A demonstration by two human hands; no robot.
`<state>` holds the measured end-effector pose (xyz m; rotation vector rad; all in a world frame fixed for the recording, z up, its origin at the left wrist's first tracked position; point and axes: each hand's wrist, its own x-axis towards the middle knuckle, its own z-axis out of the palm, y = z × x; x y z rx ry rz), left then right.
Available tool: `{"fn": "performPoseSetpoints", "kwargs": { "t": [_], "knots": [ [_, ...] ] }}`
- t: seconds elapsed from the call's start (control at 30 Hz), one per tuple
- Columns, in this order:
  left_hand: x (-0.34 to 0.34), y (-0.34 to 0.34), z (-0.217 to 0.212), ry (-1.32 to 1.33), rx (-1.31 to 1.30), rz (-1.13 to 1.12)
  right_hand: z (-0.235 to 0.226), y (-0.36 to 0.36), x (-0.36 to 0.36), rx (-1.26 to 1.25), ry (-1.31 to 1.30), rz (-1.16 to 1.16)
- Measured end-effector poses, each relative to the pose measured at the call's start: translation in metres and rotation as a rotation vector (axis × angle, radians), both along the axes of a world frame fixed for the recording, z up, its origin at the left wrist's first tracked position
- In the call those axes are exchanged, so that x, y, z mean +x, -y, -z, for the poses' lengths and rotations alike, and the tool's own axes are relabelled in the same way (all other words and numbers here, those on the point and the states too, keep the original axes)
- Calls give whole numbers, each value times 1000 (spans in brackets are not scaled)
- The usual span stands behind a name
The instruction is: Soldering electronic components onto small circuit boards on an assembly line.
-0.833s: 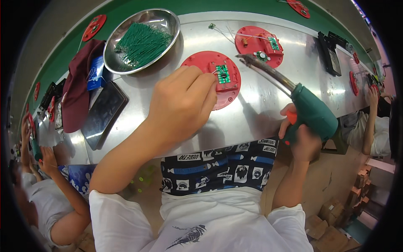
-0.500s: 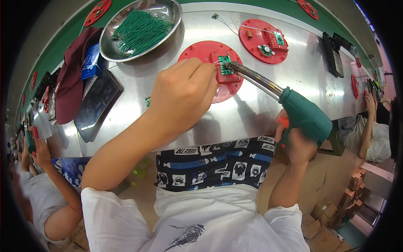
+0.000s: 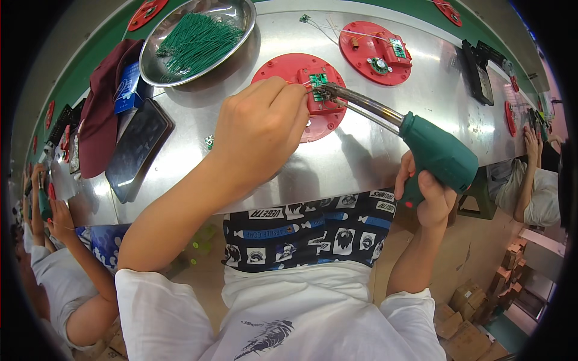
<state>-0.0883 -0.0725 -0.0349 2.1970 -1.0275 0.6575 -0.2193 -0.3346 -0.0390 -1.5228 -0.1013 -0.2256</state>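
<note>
My right hand (image 3: 430, 192) grips the handle of a green soldering gun (image 3: 438, 150). Its metal tip meets the small green circuit board (image 3: 318, 78) on a round red plastic disc (image 3: 283, 65). My left hand (image 3: 259, 129) is pinched closed at the board's left edge, on a thin wire (image 3: 306, 83) that shows only partly; the fingertips are largely hidden behind the hand. Past it to the right lies a second red disc (image 3: 360, 37) with a board, a round speaker-like part and loose wires. A tiny green board (image 3: 209, 142) rests left of my left wrist.
A steel bowl (image 3: 248, 37) of green wires stands at the far left of the metal table (image 3: 229, 195). Near it are a dark phone-like slab (image 3: 138, 150), a blue box (image 3: 127, 90) and a maroon cap (image 3: 99, 129). Black holders (image 3: 478, 75) lie right. Other people work at both sides.
The soldering gun's front end has shifted slightly left and its tip still touches the board. My right fingers have loosened from around the trigger area. The left hand stays at the board.
</note>
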Motion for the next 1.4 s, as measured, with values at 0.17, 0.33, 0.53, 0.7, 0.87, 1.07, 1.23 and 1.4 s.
{"fn": "performPoseSetpoints", "kwargs": {
  "t": [0.17,0.33,0.53,0.7,0.87,1.07,1.23,1.4],
  "knots": [
    [0,-1,0,9,8,-2,2,-1,2,139,65,27],
    [-1,-1,-1,14,13,-8,4,-2,0,163,70,45],
    [0,-1,0,-4,25,-5,5,-2,-2,159,62,39],
    [0,1,-4,-49,8,-12,6,-1,-3,125,86,5],
    [-2,0,-4,-52,31,-38,6,1,-5,26,49,-45],
    [-2,-1,-2,-47,25,-32,1,-2,-3,72,6,7],
    [-1,-2,-2,-51,34,-26,-4,-1,2,78,14,-62],
    [-1,-1,-2,-48,23,-16,1,-1,0,133,54,20]
  ]
}}
